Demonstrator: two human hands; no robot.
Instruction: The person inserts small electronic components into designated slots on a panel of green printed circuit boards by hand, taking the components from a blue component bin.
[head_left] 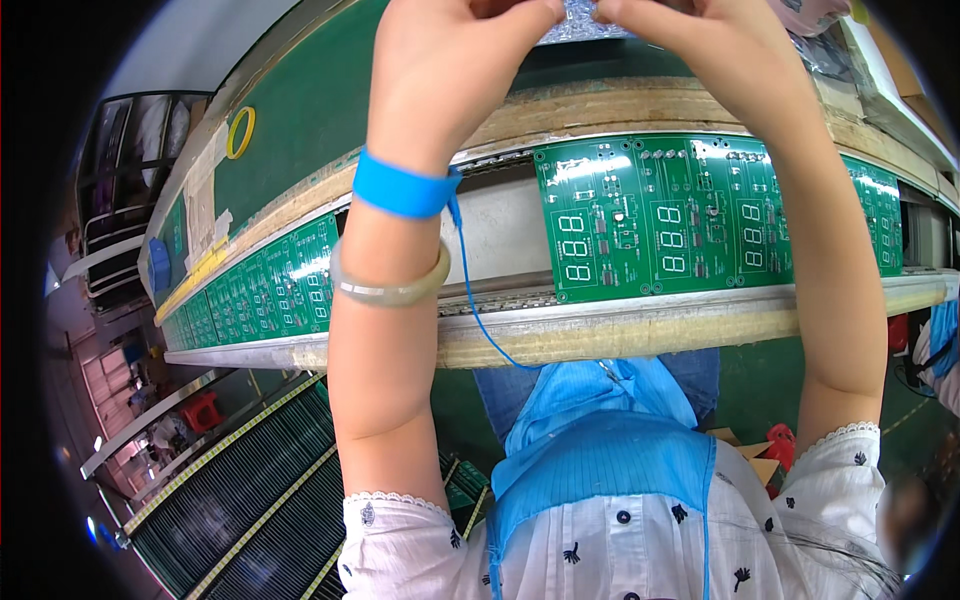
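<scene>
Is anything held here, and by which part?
Cannot tell: the left hand and right hand, cropped by the top edge, flank a shiny silvery item.

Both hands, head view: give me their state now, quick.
Left hand: thumb beside a shiny, clear-looking item; fingers mostly out of frame, grip cannot be told.
Right hand: thumb near the item's other side; likewise cannot be told.
</scene>
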